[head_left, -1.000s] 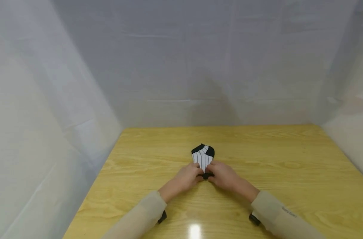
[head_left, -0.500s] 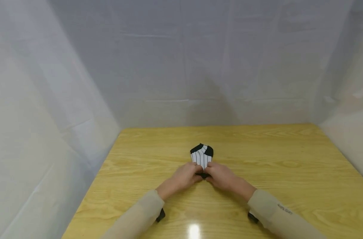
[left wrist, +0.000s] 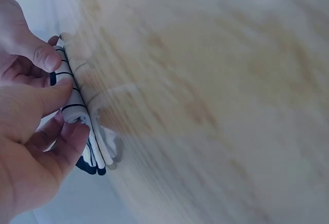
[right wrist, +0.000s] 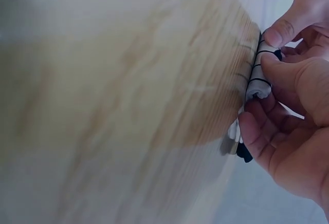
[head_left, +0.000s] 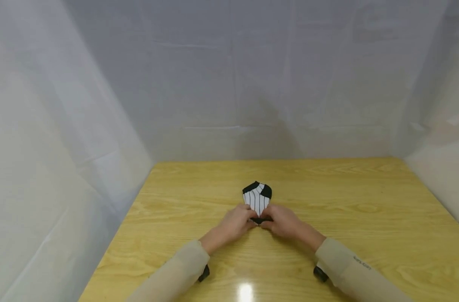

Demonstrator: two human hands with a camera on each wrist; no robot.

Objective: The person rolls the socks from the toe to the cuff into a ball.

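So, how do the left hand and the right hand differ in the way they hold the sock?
The left hand holds the near end of the sock from its left side; the right hand holds that end from its right side. In the head view the left hand sits slightly lower than the right hand. Both hands pinch the striped cloth between thumb and fingers, close together on the wooden table, and both arms wear beige sleeves.

You have the sock (head_left: pixel 256 199) lying on the bench (head_left: pixel 365 218), about midway between its left and right edges. Your left hand (head_left: pixel 235 224) sits at the sock's near end on the left, your right hand (head_left: pixel 284 221) at the same end on the right, their fingertips meeting there. The far end of the sock points away from you, toward the sheeting (head_left: pixel 229 84) behind the bench.
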